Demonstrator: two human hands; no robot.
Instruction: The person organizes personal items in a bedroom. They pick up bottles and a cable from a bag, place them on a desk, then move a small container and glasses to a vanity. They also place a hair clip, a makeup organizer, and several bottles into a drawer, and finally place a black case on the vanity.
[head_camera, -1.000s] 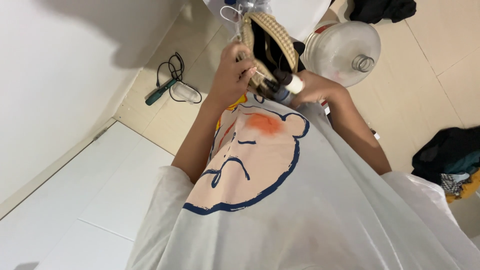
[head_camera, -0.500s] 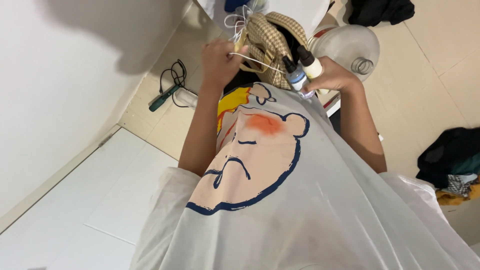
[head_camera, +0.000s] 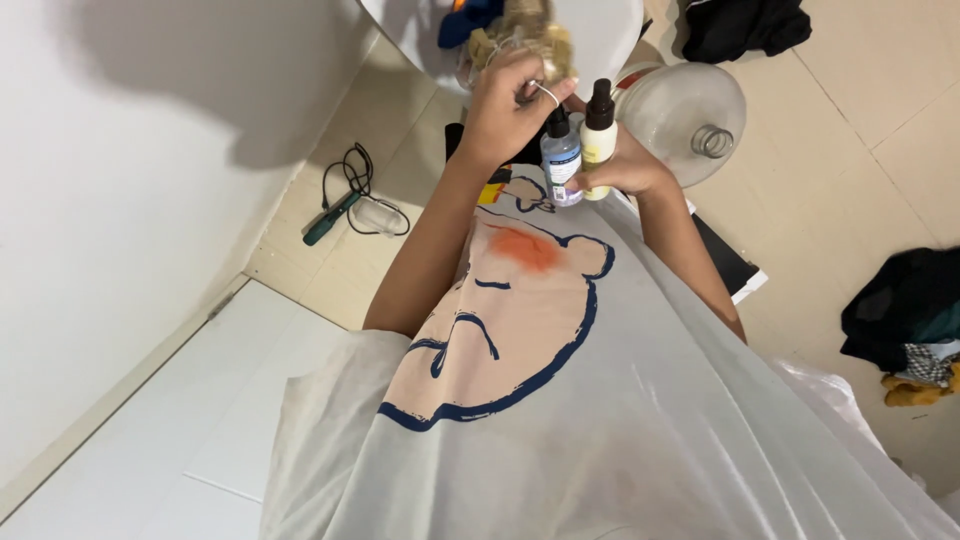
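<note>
**Bottles gripped, cloth bundle lifted**

Since half a second ago, our left hand (head_camera: 505, 105) has risen higher with the checked cloth bundle (head_camera: 515, 30), now against the round white tabletop (head_camera: 610, 35). From the head view, its fingers are closed, a thin white cord looped over one, likely to steady the bundle. Our right hand (head_camera: 625, 165) wraps shut around two small spray bottles (head_camera: 578, 150), upright side by side, seemingly so both travel together. A clear plastic dome (head_camera: 685, 105) sits on the floor nearby.
</note>
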